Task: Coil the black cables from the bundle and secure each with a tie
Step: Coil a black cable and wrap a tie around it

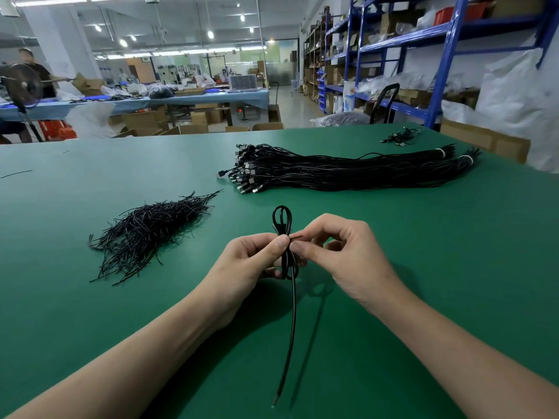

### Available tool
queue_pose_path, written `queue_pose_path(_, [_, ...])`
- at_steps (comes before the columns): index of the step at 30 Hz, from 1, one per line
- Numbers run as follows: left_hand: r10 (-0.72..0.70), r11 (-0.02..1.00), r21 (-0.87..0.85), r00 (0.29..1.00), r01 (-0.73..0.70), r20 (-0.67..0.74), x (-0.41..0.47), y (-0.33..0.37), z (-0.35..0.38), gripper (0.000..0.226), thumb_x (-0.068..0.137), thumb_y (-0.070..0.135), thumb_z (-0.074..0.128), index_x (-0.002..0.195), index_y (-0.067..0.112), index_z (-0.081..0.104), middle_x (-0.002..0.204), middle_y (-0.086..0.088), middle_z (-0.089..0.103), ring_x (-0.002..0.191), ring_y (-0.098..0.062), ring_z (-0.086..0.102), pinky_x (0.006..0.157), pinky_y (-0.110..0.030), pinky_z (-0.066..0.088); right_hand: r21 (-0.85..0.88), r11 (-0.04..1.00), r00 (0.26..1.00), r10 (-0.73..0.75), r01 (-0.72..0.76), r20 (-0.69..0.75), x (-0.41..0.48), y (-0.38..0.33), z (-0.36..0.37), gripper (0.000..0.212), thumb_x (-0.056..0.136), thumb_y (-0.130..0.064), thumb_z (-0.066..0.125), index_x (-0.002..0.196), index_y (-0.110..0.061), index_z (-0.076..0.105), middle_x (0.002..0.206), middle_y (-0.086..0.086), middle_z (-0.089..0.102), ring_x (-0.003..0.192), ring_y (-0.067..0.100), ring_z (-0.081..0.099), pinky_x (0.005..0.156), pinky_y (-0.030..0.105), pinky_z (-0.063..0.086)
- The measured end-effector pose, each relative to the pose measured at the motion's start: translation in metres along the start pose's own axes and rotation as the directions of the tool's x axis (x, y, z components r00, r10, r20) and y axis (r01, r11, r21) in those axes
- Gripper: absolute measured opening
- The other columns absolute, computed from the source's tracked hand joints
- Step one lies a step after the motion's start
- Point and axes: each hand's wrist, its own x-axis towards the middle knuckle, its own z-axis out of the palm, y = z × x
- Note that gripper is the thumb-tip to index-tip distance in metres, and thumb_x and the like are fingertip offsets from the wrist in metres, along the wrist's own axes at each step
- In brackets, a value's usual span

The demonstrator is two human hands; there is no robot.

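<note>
1. From the camera on my head, I saw my left hand (251, 261) holding one black cable (293, 313) up over the green table (423, 252). My thumb and fingers were curled round the folded part and squeezed it.
2. My right hand (341, 252) pinched the same cable at the same spot. The tips of my thumb and first finger were pressed together, just beside my left thumb, and my other fingers were bent loosely. I could not tell if a tie was between my fingertips.
3. The cable made small loops above my hands. One long end hung down toward me.
4. The big bundle (348, 169) of black cables lay farther back on the table, to the right, well apart from my hands. Its plugs pointed left, and white bands (441, 152) held its right end.
5. A pile of short black ties (148, 234) lay on the table to the left of my hands.
6. A small heap of cables (400, 136) sat near the far right edge.
7. Behind the table were blue shelves (438, 40) with boxes on the right, and a person (33, 71) by a fan (21, 84) far off on the left.
</note>
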Motion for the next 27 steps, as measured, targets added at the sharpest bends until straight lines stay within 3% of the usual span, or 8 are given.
queue_pose_path(4, [0.017, 0.998, -0.062, 1.0, -0.018, -0.016, 0.002, 0.002, 0.002, 0.034, 0.092, 0.034, 0.061, 0.106, 0.006, 0.075, 0.09, -0.01, 0.075, 0.083, -0.025, 0.075, 0.079, -0.026, 0.058, 0.036, 0.999, 0.999, 0.032, -0.034, 0.041, 0.001, 0.002, -0.001, 0.007, 0.087, -0.024, 0.079, 0.09, -0.03, 0.079, 0.084, -0.003, 0.075, 0.084, 0.031, 0.064, 0.075, 0.047, 0.052])
queue_pose_path(5, [0.026, 0.998, -0.057, 0.999, -0.028, -0.04, 0.002, 0.003, 0.002, 0.035, 0.091, 0.034, 0.062, 0.105, 0.004, 0.074, 0.086, -0.009, 0.073, 0.079, -0.024, 0.075, 0.078, -0.026, 0.058, 0.053, 0.998, 0.998, 0.026, -0.029, 0.058, 0.001, 0.001, 0.0, 0.007, 0.088, -0.025, 0.075, 0.092, -0.028, 0.08, 0.087, -0.002, 0.076, 0.085, 0.027, 0.065, 0.077, 0.046, 0.053])
queue_pose_path(8, [0.052, 0.999, -0.005, 0.996, -0.052, -0.075, 0.002, 0.006, 0.002, 0.035, 0.089, 0.035, 0.062, 0.095, 0.002, 0.072, 0.079, -0.006, 0.07, 0.071, -0.023, 0.073, 0.072, -0.024, 0.056, 0.138, 0.99, 0.997, 0.022, -0.032, 0.071, 0.001, -0.002, -0.002, 0.018, 0.091, -0.028, 0.063, 0.09, -0.021, 0.08, 0.084, 0.0, 0.076, 0.071, 0.008, 0.061, 0.068, 0.02, 0.048])
queue_pose_path(9, [0.06, 0.998, 0.019, 0.996, -0.059, -0.073, 0.001, 0.007, 0.003, 0.034, 0.09, 0.034, 0.062, 0.09, 0.002, 0.071, 0.077, -0.005, 0.07, 0.071, -0.024, 0.073, 0.071, -0.023, 0.055, 0.135, 0.99, 0.998, 0.021, -0.03, 0.067, 0.002, -0.003, -0.004, 0.019, 0.091, -0.027, 0.063, 0.087, -0.019, 0.08, 0.082, 0.001, 0.076, 0.069, 0.007, 0.059, 0.067, 0.016, 0.046])
queue_pose_path(14, [0.083, 0.996, 0.047, 0.995, -0.08, -0.058, -0.001, 0.008, 0.005, 0.033, 0.092, 0.032, 0.064, 0.084, 0.0, 0.068, 0.075, -0.008, 0.07, 0.071, -0.022, 0.072, 0.07, -0.022, 0.053, 0.001, 1.0, 0.998, 0.014, -0.014, 0.066, 0.001, -0.001, -0.006, 0.007, 0.088, -0.019, 0.077, 0.084, -0.024, 0.079, 0.08, -0.002, 0.076, 0.071, 0.007, 0.063, 0.066, 0.037, 0.049])
queue_pose_path(19, [0.058, 0.998, 0.024, 0.998, -0.058, -0.016, -0.002, 0.007, 0.006, 0.03, 0.093, 0.032, 0.063, 0.088, 0.003, 0.072, 0.078, -0.007, 0.07, 0.075, -0.021, 0.073, 0.075, -0.023, 0.055, -0.002, 1.0, 0.999, -0.014, 0.014, 0.036, 0.0, -0.002, -0.004, 0.012, 0.079, -0.022, 0.086, 0.077, -0.024, 0.075, 0.075, -0.007, 0.074, 0.058, -0.003, 0.055, 0.055, 0.02, 0.038])
queue_pose_path(23, [0.008, 1.0, -0.015, 0.999, -0.008, 0.042, -0.003, 0.009, 0.006, 0.024, 0.094, 0.03, 0.062, 0.087, 0.01, 0.072, 0.077, -0.006, 0.067, 0.073, -0.019, 0.071, 0.074, -0.023, 0.054, -0.055, 0.996, 0.998, -0.065, 0.065, -0.004, -0.001, -0.004, -0.003, 0.016, 0.075, -0.027, 0.088, 0.074, -0.027, 0.072, 0.072, -0.008, 0.072, 0.06, 0.002, 0.054, 0.055, 0.034, 0.04])
queue_pose_path(27, [-0.02, 0.999, -0.048, 0.996, 0.024, 0.087, -0.003, 0.011, 0.007, 0.023, 0.094, 0.028, 0.059, 0.086, 0.011, 0.072, 0.077, -0.004, 0.065, 0.07, -0.017, 0.069, 0.073, -0.023, 0.054, -0.105, 0.985, 0.989, -0.141, 0.137, -0.037, -0.002, -0.004, -0.003, 0.015, 0.076, -0.03, 0.086, 0.075, -0.027, 0.072, 0.071, -0.008, 0.07, 0.06, 0.004, 0.051, 0.056, 0.029, 0.042])
